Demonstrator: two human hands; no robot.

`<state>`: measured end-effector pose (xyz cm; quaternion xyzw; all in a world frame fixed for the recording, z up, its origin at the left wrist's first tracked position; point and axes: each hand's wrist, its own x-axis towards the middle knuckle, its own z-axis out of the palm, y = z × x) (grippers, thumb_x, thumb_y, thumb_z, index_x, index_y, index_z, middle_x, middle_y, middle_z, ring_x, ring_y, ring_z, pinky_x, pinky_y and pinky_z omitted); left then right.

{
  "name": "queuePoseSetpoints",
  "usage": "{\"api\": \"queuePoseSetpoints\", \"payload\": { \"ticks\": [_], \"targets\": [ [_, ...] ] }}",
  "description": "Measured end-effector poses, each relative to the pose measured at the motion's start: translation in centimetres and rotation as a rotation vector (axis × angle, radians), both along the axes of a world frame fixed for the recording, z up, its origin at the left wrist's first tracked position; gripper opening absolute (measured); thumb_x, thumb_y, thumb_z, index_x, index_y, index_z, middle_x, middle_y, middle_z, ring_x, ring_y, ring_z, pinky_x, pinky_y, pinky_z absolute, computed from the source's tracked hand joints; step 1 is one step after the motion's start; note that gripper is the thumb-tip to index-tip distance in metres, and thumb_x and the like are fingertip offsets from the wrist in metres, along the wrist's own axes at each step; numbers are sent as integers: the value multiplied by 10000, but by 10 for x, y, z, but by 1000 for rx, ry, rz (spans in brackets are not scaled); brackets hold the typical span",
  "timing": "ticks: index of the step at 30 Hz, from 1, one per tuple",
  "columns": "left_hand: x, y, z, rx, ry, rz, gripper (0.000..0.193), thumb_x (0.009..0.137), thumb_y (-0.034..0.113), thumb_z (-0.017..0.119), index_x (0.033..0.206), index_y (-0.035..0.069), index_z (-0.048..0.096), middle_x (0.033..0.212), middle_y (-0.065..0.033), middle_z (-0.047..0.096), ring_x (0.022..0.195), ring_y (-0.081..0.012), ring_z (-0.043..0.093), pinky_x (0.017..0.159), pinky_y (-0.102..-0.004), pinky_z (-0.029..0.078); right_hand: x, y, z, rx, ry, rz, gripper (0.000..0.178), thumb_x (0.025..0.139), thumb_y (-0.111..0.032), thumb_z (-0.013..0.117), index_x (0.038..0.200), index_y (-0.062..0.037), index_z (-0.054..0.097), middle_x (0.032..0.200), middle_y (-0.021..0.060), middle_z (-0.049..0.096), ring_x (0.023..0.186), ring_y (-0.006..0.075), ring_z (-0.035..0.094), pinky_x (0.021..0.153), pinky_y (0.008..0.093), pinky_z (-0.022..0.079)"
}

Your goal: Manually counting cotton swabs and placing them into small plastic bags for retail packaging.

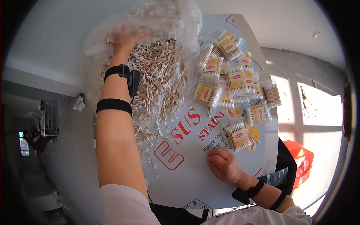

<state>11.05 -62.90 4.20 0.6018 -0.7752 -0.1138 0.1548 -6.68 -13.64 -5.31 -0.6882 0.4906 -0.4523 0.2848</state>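
Note:
My left hand (pixel 125 38) reaches far across the table into a big clear plastic bag (pixel 165 18) that lies over a heap of loose cotton swabs (pixel 157 71); its fingers are bent against the bag's film. My right hand (pixel 224 165) rests on the white table sheet (pixel 195 176) near the front edge, curled into a loose fist, and nothing shows in it. Just beyond it lies a small pack of swabs with a yellow label (pixel 239 137). Both wrists wear black bands.
Several small yellow-labelled swab packs (pixel 234 80) are piled at the right of the heap. Stray swabs (pixel 148 153) trail toward the front left. A red object (pixel 302 159) sits on the floor at the right, and a dark bag (pixel 285 165) hangs by the table edge.

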Motion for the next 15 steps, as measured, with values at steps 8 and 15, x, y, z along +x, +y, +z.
{"api": "queuePoseSetpoints", "payload": {
  "ticks": [8, 15],
  "targets": [
    [-75, 63, -31, -355, -207, 163, 659, 683, 370, 766, 1280, 156, 586, 1286, -186, 559, 1200, -340, 514, 954, -505, 441, -11, 0, 1, 26, 51, -18, 194, 693, 44, 673, 862, -8, 593, 942, 108, 588, 806, 282, 612, 724, 362, 528],
    [-18, 101, -41, -583, 31, 52, 413, 606, 103, 704, 1016, 81, 666, 1121, -147, 574, 1032, -358, 542, 911, -437, 445, -5, -1, -7, -41, 25, -24, 159, 715, 37, 664, 833, -6, 566, 903, 115, 584, 791, 300, 605, 717, 369, 528]
  ]
}}
